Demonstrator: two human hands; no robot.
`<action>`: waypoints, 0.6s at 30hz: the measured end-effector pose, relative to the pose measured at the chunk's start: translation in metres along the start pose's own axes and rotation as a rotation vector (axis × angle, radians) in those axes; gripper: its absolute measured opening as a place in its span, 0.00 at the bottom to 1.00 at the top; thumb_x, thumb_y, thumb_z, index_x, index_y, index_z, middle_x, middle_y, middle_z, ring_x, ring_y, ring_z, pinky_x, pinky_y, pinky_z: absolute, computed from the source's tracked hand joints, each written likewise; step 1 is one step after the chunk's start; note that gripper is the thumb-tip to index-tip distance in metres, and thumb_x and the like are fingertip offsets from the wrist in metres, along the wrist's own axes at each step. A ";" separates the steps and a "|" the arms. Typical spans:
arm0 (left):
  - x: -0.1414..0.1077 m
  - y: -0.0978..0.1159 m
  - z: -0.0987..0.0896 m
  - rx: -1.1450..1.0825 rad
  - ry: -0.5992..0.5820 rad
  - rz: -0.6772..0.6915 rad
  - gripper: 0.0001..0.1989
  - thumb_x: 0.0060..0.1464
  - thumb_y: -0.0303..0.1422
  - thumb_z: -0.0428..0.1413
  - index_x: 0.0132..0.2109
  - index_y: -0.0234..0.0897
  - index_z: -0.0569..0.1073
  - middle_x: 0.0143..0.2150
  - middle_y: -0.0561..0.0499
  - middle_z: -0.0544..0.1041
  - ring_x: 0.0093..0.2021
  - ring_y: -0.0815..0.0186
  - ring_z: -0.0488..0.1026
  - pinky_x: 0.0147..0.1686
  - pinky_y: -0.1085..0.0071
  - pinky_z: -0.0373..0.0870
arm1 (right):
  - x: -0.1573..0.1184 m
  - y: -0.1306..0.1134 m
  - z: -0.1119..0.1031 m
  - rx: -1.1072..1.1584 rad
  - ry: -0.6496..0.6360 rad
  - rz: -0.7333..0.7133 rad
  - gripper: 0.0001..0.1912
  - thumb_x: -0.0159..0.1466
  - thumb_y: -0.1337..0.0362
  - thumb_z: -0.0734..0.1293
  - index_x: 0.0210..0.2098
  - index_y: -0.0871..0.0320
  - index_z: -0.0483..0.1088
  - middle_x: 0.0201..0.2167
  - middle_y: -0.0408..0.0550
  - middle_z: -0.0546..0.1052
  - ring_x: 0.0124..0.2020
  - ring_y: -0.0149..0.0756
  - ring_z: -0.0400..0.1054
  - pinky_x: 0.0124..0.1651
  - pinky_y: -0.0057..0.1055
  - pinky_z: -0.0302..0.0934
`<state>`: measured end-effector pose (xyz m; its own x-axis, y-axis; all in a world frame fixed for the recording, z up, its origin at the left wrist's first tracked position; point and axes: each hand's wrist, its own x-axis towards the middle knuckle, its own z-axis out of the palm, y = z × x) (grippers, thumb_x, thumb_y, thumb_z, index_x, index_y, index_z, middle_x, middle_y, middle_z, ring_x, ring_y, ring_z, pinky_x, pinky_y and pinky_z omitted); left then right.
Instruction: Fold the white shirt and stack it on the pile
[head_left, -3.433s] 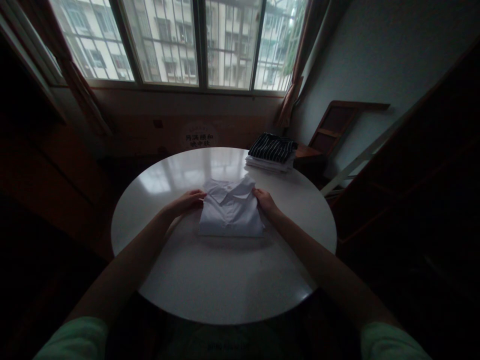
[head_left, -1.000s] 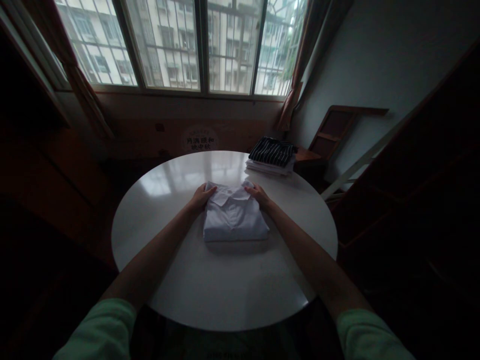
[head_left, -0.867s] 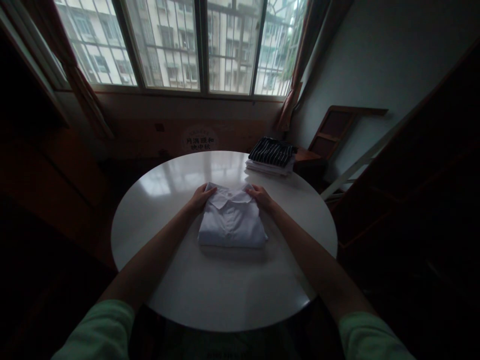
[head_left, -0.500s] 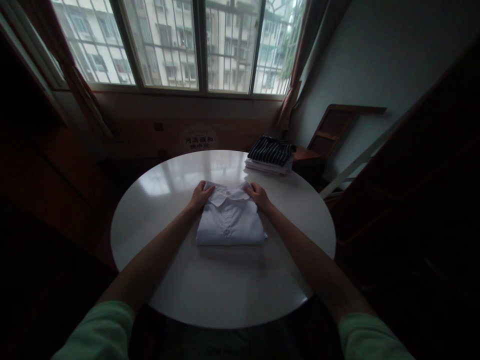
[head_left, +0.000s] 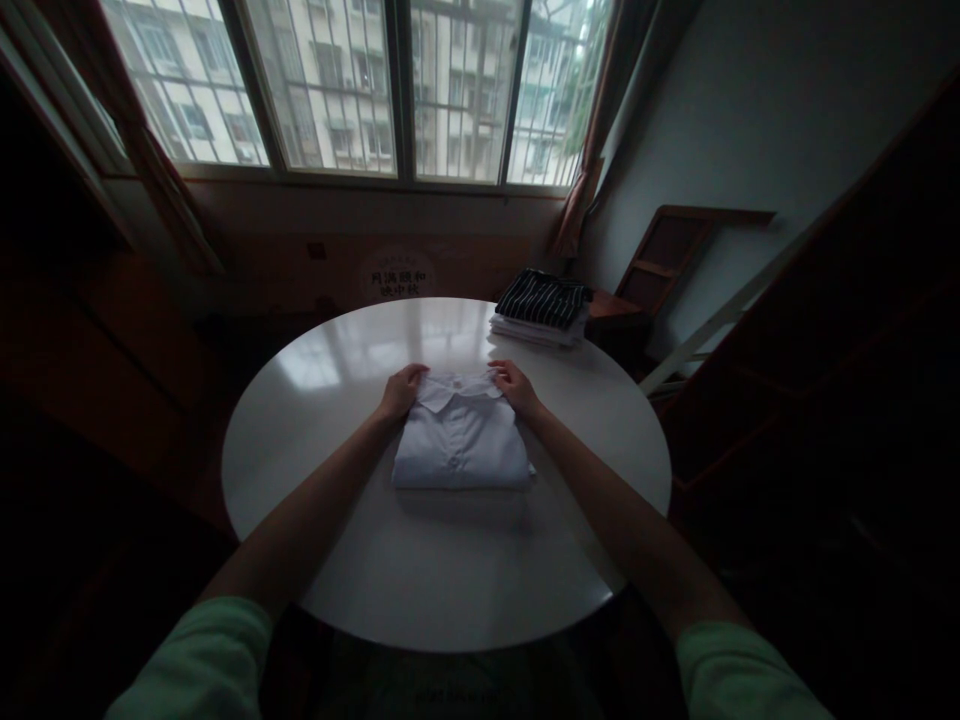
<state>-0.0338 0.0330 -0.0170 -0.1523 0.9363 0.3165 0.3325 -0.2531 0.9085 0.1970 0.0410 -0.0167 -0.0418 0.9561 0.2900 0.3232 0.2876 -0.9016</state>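
A white button-up shirt (head_left: 461, 445) lies folded into a neat rectangle on the white round table (head_left: 465, 580), its collar at the far end and its button line up the middle. At the far left corner, beside the collar, my left hand (head_left: 403, 388) has its fingers bent over the shirt's edge. My right hand (head_left: 516, 386) does the same at the far right corner, fingers curled together on the cloth. Parts of the fingertips are hard to make out in the dim light.
At the table's far right edge sits a stack of folded clothes, a black striped garment (head_left: 541, 298) on top of white ones (head_left: 536, 331). Behind the table are a barred window (head_left: 457, 90) and curtains. A wooden chair-like frame (head_left: 664, 262) leans at the right wall.
My thumbs, which lay on top of the shirt's shoulders, have drawn back, and my fingers now show over the far corners. The collar's far edge sits slightly lower; the shirt stays in place.
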 end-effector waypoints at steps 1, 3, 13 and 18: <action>0.000 0.001 0.000 0.035 -0.019 0.015 0.07 0.44 0.26 0.52 0.30 0.38 0.74 0.26 0.52 0.72 0.30 0.65 0.68 0.34 0.74 0.61 | -0.001 -0.002 0.000 -0.040 -0.002 -0.037 0.13 0.51 0.69 0.59 0.34 0.57 0.69 0.32 0.44 0.73 0.32 0.31 0.65 0.38 0.28 0.58; -0.001 0.003 -0.001 0.084 -0.051 0.028 0.05 0.45 0.27 0.53 0.27 0.37 0.74 0.26 0.50 0.73 0.31 0.64 0.68 0.36 0.72 0.61 | -0.003 -0.005 0.001 -0.150 -0.010 -0.092 0.12 0.51 0.71 0.58 0.30 0.57 0.70 0.33 0.45 0.74 0.36 0.33 0.65 0.43 0.29 0.57; -0.007 0.007 -0.001 0.101 -0.010 0.162 0.06 0.44 0.33 0.56 0.31 0.36 0.72 0.29 0.50 0.71 0.32 0.64 0.67 0.37 0.71 0.62 | -0.009 -0.010 -0.003 -0.286 0.058 -0.170 0.10 0.55 0.60 0.61 0.30 0.57 0.70 0.30 0.47 0.74 0.34 0.35 0.66 0.40 0.29 0.57; -0.008 0.006 0.001 0.172 0.002 0.150 0.10 0.50 0.35 0.50 0.36 0.35 0.72 0.29 0.51 0.72 0.32 0.65 0.68 0.35 0.71 0.64 | -0.010 -0.009 -0.004 -0.293 0.132 -0.203 0.10 0.56 0.60 0.60 0.31 0.58 0.70 0.31 0.47 0.74 0.33 0.35 0.66 0.39 0.31 0.59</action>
<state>-0.0303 0.0243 -0.0144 -0.0913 0.8908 0.4452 0.5052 -0.3438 0.7916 0.1978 0.0286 -0.0102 -0.0167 0.8602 0.5096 0.5783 0.4241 -0.6969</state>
